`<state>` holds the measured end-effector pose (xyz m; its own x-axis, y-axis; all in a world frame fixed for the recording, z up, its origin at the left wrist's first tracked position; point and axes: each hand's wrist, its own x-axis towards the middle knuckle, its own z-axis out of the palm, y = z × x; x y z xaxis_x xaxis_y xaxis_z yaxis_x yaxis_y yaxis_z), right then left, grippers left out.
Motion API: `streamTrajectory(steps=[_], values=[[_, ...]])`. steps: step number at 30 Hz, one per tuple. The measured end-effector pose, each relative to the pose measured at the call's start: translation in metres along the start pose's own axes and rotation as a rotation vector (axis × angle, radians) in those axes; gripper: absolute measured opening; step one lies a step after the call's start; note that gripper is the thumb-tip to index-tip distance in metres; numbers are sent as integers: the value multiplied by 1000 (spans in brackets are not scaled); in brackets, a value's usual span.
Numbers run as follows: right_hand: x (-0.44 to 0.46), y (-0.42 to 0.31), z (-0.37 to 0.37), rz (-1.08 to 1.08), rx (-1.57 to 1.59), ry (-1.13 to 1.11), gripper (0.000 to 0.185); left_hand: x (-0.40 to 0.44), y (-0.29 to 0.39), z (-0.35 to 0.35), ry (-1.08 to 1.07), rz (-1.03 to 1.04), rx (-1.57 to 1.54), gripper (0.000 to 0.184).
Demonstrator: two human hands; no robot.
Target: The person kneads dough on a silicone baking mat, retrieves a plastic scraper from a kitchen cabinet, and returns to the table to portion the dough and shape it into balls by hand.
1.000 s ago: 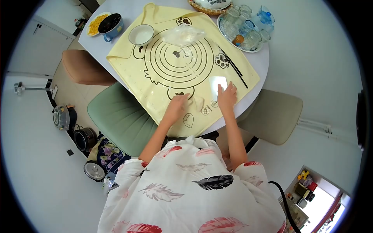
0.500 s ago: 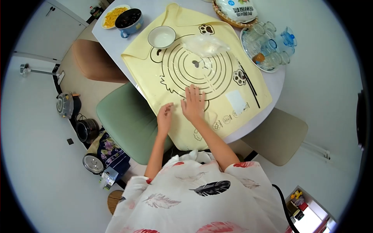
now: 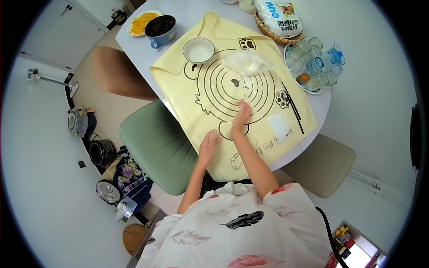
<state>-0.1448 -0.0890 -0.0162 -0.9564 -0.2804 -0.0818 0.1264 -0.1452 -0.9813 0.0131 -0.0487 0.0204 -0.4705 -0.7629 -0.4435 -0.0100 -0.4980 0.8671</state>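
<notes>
A pale yellow mat [image 3: 178, 89] with a bear print lies on the round white table. My right hand [image 3: 241, 117] is over the lower part of the printed rings, its fingers bunched; what they hold, if anything, is too small to name. My left hand [image 3: 209, 144] is at the mat's lower left, fingers apart, holding nothing. A pale flat piece [image 3: 248, 144] lies beside my right forearm. Farther right is a white rectangular card [image 3: 279, 127], near black chopsticks [image 3: 292, 109]. A clear plastic bag [image 3: 248, 62] and a white bowl [image 3: 199, 50] rest on the upper mat.
A plate of yellow strips [image 3: 144, 23] and a blue cup with dark contents [image 3: 161, 30] stand at the upper left. A tray of glasses [image 3: 313, 90] and a basket with a white package [image 3: 279, 20] are at the upper right. Chairs [image 3: 156, 143] flank the table.
The view has shifted. My right hand has moved from the white card to the printed rings, and its spread fingers have drawn together. My left hand remains near the mat's lower left.
</notes>
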Motion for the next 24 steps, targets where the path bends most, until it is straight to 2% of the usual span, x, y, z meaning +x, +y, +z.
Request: streamTrajectory(steps=[1,3,4,5,7,8,9,10,11,13,14,15,16,17,19,20,21,23,24], values=[[-4,-6,-7,3,0,-6,24,-3,8,5,7,1,-2,36],[-9,-23,-20,550,835,-209,20,-4,29,13,-279,-349,-267,39],[-17,-43,-15,642,799,-76,22,-8,35,22,-287,-294,-246,38],[-19,-44,-18,634,806,-76,22,-9,36,21,-294,-289,-241,38],[-21,-46,-25,192,312,-365,25,-7,32,18,-343,-354,10,37],[-24,-46,-32,89,152,-370,22,-9,27,20,-350,-358,14,37],[-24,-47,-41,88,151,-361,22,-9,20,21,-269,-283,39,34],[-20,-49,-51,-218,-293,-452,20,-8,15,22,-188,-206,64,31],[-18,-50,-59,-520,-744,-522,18,-6,11,22,-196,-208,68,31],[-21,-52,-68,-585,-855,-539,19,-3,7,21,-101,0,479,23],[-22,-43,-70,-617,-889,-497,19,-1,5,19,-106,-2,480,23],[-23,-42,-71,-648,-924,-456,19,0,5,16,-70,440,789,21],[-26,-40,-72,-499,-967,-483,23,-1,5,13,-27,890,1081,21],[-29,-38,-71,-495,-971,-487,23,0,2,9,-28,883,1080,21],[-35,-38,-63,-681,-1131,-331,27,2,-6,1,-79,398,721,26],[-40,-40,-62,-582,-1163,-381,34,3,-9,-6,-71,334,728,23],[-47,-36,-60,-577,-1165,-389,34,3,-11,-10,-67,326,726,23],[-60,-29,-57,-863,-1409,-388,41,5,-15,-13,24,188,516,21],[-66,-28,-58,-823,-1440,-474,45,4,-11,-12,36,192,478,20]])
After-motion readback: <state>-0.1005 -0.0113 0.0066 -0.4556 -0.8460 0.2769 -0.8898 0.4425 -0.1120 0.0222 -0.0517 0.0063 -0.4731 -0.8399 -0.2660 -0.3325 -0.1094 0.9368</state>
